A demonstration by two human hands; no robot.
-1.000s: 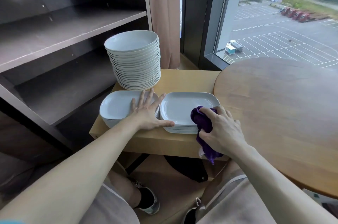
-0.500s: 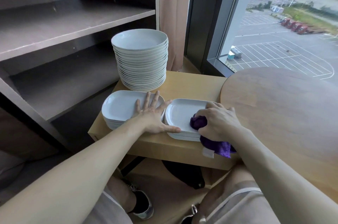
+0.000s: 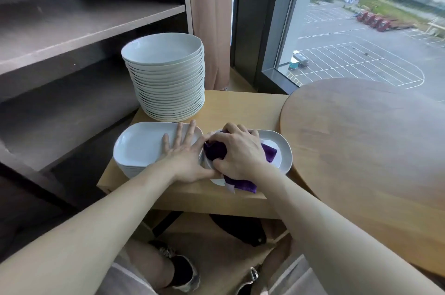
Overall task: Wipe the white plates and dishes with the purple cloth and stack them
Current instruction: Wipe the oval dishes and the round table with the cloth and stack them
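Observation:
Two low stacks of white rectangular dishes sit side by side on a small light wooden table (image 3: 240,106). My left hand (image 3: 183,150) lies flat with straight fingers on the left stack (image 3: 139,145), its thumb reaching toward the right stack (image 3: 283,152). My right hand (image 3: 237,150) grips the bunched purple cloth (image 3: 215,151) and presses it onto the top dish of the right stack, at its left half. Part of the cloth hangs over the table's front edge. Behind the dishes stands a tall stack of round white plates (image 3: 166,77).
A dark open shelf unit (image 3: 72,29) stands at the left. A round wooden table (image 3: 373,140) adjoins on the right. A curtain (image 3: 212,17) and a window (image 3: 361,29) are behind. My knees and shoes (image 3: 183,273) are below the small table.
My right hand has slid the purple cloth from the right stack's front right edge leftward across the top dish, close to my left thumb. My left hand has stayed on the left stack.

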